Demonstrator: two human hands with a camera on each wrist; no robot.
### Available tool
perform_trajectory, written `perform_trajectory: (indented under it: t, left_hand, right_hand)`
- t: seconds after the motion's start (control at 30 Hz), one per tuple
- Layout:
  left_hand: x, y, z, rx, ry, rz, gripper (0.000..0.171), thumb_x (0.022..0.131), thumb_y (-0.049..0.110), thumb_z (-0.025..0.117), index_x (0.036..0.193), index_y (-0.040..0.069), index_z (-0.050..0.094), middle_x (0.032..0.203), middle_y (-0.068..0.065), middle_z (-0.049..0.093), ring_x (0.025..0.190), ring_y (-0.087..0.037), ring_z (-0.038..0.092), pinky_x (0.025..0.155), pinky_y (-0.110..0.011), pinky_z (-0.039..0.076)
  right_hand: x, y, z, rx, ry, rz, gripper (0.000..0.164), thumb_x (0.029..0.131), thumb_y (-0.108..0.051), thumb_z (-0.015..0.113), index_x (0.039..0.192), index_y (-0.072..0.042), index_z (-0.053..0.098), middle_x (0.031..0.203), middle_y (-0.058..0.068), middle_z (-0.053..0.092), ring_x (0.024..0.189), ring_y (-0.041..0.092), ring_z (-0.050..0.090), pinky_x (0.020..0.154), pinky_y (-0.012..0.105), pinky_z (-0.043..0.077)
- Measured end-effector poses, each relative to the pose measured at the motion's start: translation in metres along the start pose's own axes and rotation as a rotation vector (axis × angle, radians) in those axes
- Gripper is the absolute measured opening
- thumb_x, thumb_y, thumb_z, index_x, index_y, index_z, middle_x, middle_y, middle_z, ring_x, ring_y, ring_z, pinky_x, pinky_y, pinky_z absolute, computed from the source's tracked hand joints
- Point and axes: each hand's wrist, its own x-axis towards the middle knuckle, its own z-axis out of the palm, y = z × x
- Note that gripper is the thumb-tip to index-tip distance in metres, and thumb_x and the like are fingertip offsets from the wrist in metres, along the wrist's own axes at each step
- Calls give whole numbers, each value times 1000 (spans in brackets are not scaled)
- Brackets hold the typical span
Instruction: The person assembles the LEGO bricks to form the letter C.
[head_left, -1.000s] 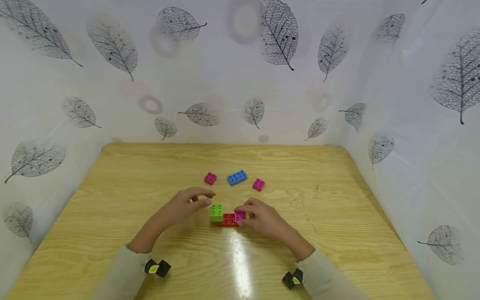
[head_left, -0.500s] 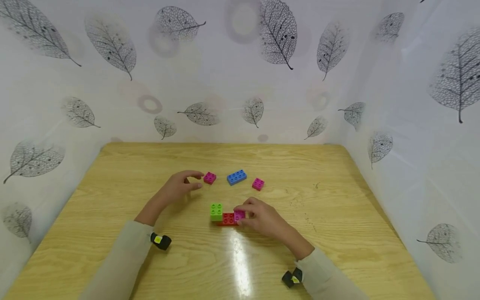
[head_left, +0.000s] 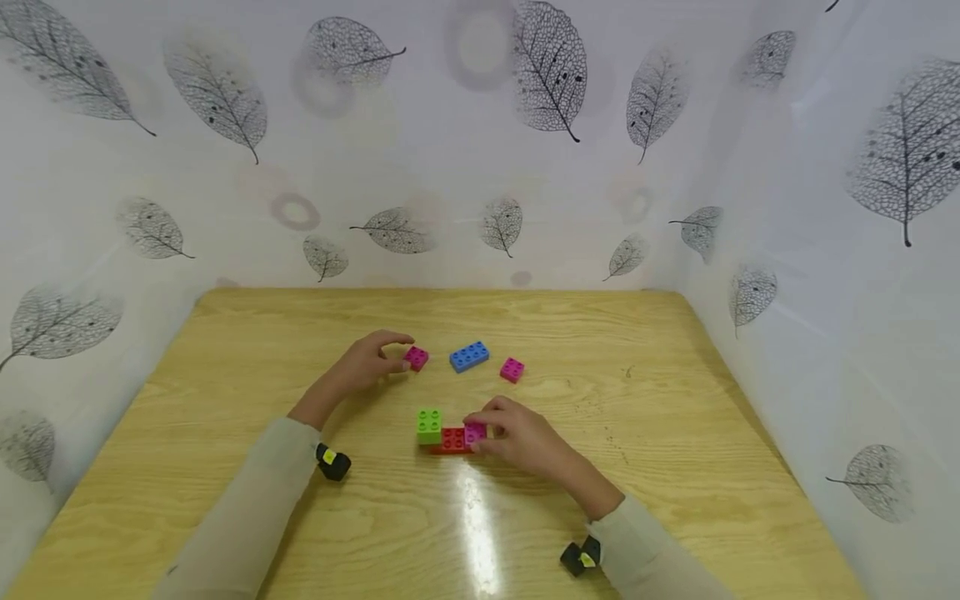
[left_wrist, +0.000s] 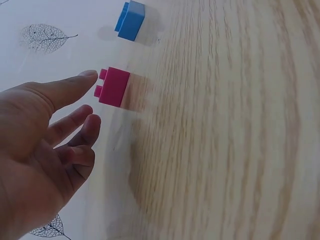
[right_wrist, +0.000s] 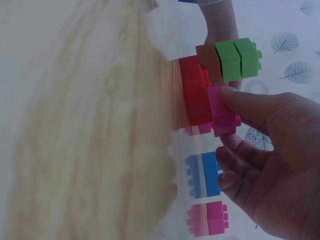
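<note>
Now two hands: right (head_left: 525, 437) pinches one of three pink bricks (head_left: 475, 432), left (head_left: 365, 367) relaxed.

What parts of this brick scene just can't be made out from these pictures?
- Head view: the left hand hides the near side of the pink brick; whether they touch is unclear.
- Head view: the right hand covers the right end of the red brick.
- Right wrist view: the table is blurred.
- Left wrist view: the blue brick is partly cut off by the top edge.

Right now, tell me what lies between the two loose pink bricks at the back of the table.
The blue brick lies between the left pink brick, at the left hand's fingertips, and the right pink brick. The head view shows this.
</note>
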Motion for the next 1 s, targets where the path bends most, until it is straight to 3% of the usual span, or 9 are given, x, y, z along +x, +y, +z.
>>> perform_trajectory:
  t: [0.2, 0.4, 0.63, 0.87, 1.0]
  left_hand:
    - [6, -4, 3, -41, -38, -18, 45, 96, 19, 70, 140, 13, 59, 147, -15, 51, 94, -25, 60, 76, -34, 51]
    - [10, -6, 7, -68, -53, -71, 46, 93, 18, 73, 138, 16, 60, 147, -14, 50, 107, -27, 58, 82, -34, 50]
    - [12, -3, 8, -30, -41, -43, 44, 94, 17, 72, 136, 15, 61, 147, -13, 51, 103, -27, 58, 81, -36, 51]
    - [13, -3, 11, 3, -46, -19, 42, 94, 17, 71, 135, 12, 62, 144, -16, 53, 123, -36, 55, 100, -51, 47]
    - [14, -3, 13, 13, -40, 16, 40, 94, 18, 71, 133, 10, 64, 135, -15, 58, 119, -34, 56, 99, -50, 47]
  right_hand:
    - [0, -1, 1, -9, -6, 4, 38, 95, -31, 71, 133, -23, 67, 115, -6, 60, 94, 11, 59, 74, 25, 49]
    - [1, 0, 1, -24, -3, -3, 39, 95, -31, 71, 133, -22, 68, 115, -5, 60, 95, 12, 60, 75, 25, 49]
    - [0, -1, 1, -32, -2, 3, 38, 95, -30, 71, 132, -22, 68, 115, -5, 61, 95, 13, 60, 75, 25, 49]
    - [0, -1, 1, -31, -4, -5, 39, 95, -30, 71, 133, -21, 67, 115, -4, 60, 94, 13, 60, 74, 25, 49]
    - [0, -1, 1, -32, 6, -8, 39, 95, -30, 72, 132, -22, 68, 114, -4, 60, 93, 12, 60, 73, 24, 49]
